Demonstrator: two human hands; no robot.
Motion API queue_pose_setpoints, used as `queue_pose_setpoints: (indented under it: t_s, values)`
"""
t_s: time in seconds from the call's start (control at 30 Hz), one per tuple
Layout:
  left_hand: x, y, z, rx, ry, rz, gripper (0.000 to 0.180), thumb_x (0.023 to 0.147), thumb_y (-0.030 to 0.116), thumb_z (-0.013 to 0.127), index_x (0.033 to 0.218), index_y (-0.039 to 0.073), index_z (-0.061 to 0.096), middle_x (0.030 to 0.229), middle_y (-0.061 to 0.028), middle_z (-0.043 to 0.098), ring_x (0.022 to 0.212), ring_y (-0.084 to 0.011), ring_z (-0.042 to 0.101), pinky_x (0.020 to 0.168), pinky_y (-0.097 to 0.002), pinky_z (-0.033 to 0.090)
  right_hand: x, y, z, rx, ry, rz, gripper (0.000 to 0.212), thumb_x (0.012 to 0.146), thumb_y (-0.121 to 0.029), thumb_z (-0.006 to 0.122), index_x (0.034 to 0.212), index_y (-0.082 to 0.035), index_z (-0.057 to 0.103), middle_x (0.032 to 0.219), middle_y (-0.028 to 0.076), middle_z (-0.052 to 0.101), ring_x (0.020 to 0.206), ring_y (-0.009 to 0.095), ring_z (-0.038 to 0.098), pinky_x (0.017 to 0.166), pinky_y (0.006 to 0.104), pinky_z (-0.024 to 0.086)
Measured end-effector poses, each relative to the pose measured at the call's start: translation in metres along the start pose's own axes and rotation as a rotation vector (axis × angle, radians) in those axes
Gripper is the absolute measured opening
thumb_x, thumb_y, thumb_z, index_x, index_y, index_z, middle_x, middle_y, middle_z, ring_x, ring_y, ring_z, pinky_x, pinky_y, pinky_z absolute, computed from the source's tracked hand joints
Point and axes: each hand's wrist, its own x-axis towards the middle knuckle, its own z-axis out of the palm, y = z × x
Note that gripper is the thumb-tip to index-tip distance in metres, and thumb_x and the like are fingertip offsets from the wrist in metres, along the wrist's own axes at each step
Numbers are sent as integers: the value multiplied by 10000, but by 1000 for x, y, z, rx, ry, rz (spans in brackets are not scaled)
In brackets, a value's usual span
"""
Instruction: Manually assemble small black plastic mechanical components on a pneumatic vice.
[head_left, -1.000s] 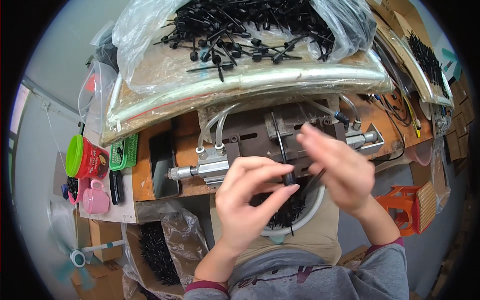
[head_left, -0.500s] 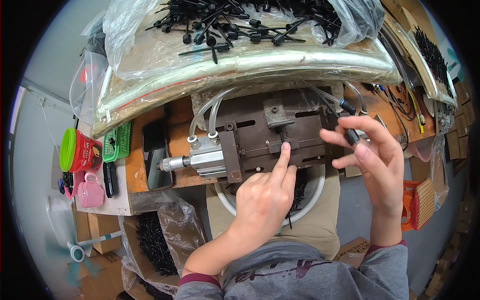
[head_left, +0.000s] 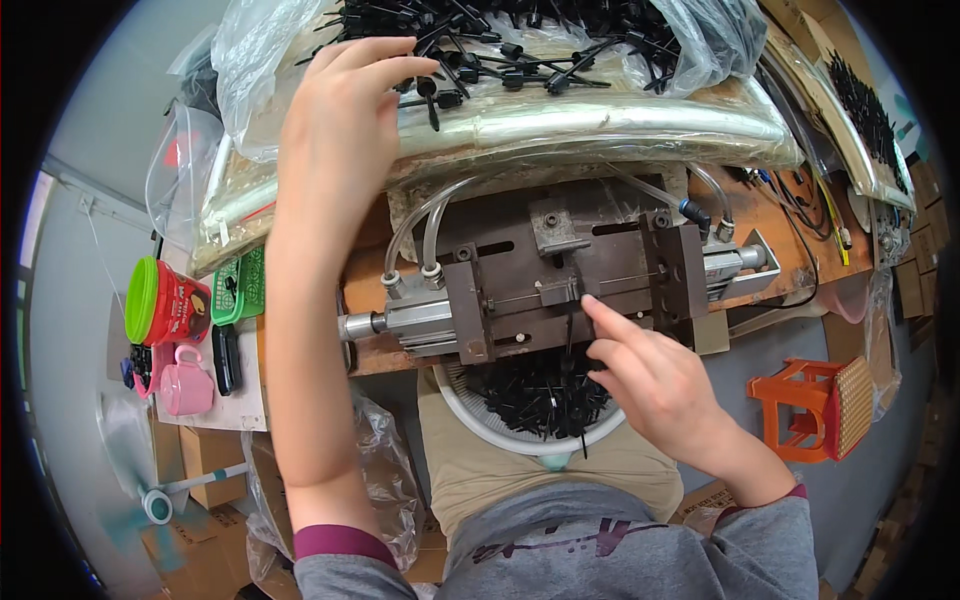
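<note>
My left hand (head_left: 345, 115) reaches over the heap of black plastic stemmed parts (head_left: 510, 55), its fingers apart and nothing visible in them. Its fingertips are beside the nearest parts at the heap's left side. My right hand (head_left: 650, 385) is at the dark metal fixture (head_left: 530, 330). Its index finger is stretched out and touches the small central block (head_left: 560, 292), where a black part with a thin stem sits. The other fingers are loosely bent and apart; the thumb is mostly hidden. Below the fixture, a white round basket (head_left: 455, 405) holds many similar black parts.
Pneumatic cylinders (head_left: 420, 325) with clear hoses flank the fixture. At left stand a red-and-green tub (head_left: 175, 300), a green basket (head_left: 240, 285) and a pink mug (head_left: 185, 385). An orange stool (head_left: 800, 405) is at right. A plastic-covered rim (head_left: 590, 130) edges the heap.
My left hand has left the central block and moved up-left to the heap. My right hand has come down-left to the block, and the black part it held is no longer raised.
</note>
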Motion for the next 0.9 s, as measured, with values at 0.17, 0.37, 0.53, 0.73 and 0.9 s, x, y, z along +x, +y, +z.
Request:
queue_pose_setpoints:
  t_s: [0.17,0.37,0.53,0.73,0.9]
  values:
    - [18,-18,18,-35,-223,36,206,848,68,714,1045,45,769,1187,-81,731,1097,-303,676,975,-369,508,13,-4,6,-172,-91,-7,282,738,-76,795,960,-40,625,1384,174,614,615,185,639,572,301,517]
    - [17,-4,10,-397,-100,-250,212,955,165,698,1073,-2,752,995,-68,766,846,-110,721,769,-262,550,24,-8,-7,-210,-177,-5,317,726,-113,822,980,-45,645,1292,155,670,605,202,639,562,294,525]
    - [-8,46,-22,-622,173,-442,199,877,115,768,1052,26,736,917,-79,730,674,-125,705,546,-244,505,89,24,-36,-43,142,-87,329,771,-76,796,1072,-35,673,1020,98,719,621,170,628,604,315,532]
    - [-57,117,-44,-602,35,-255,227,769,83,866,954,37,743,1025,-58,667,813,-94,646,527,-200,459,209,88,-58,-436,44,81,267,789,-123,713,1025,-3,678,1028,163,697,879,352,664,793,437,543]
    - [-112,156,-30,-712,-210,-318,348,753,53,848,1071,4,716,1351,-181,610,922,-238,712,732,-339,596,248,87,-42,-491,-180,250,219,766,-123,678,904,46,703,1019,258,693,1012,410,680,840,485,560]
